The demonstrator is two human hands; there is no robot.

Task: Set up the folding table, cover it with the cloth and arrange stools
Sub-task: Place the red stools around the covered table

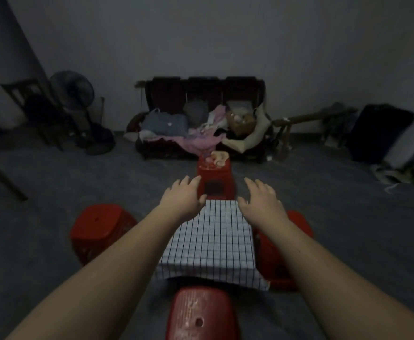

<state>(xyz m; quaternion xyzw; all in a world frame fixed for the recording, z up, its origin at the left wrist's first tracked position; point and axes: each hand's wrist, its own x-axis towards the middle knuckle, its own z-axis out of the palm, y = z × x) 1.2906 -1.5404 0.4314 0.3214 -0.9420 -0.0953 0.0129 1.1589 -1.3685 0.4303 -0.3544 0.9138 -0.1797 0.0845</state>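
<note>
A low table stands in the middle of the floor, covered by a white cloth with dark checks (213, 239) that hangs over its edges. Red plastic stools surround it: one to the left (100, 229), one to the right (296, 224) partly hidden by my arm, one at the near side (201, 312), and one at the far side (215, 180) with pale items on its seat. My left hand (181, 197) and my right hand (262, 197) hover over the cloth's far edge, fingers spread, holding nothing.
A dark sofa (201, 89) piled with bags and clothes lines the far wall. A standing fan (73, 92) and a dark chair (27, 94) fill the left corner. A wooden leg (2, 177) slants in at the far left. Dark luggage (382, 131) leans at the right.
</note>
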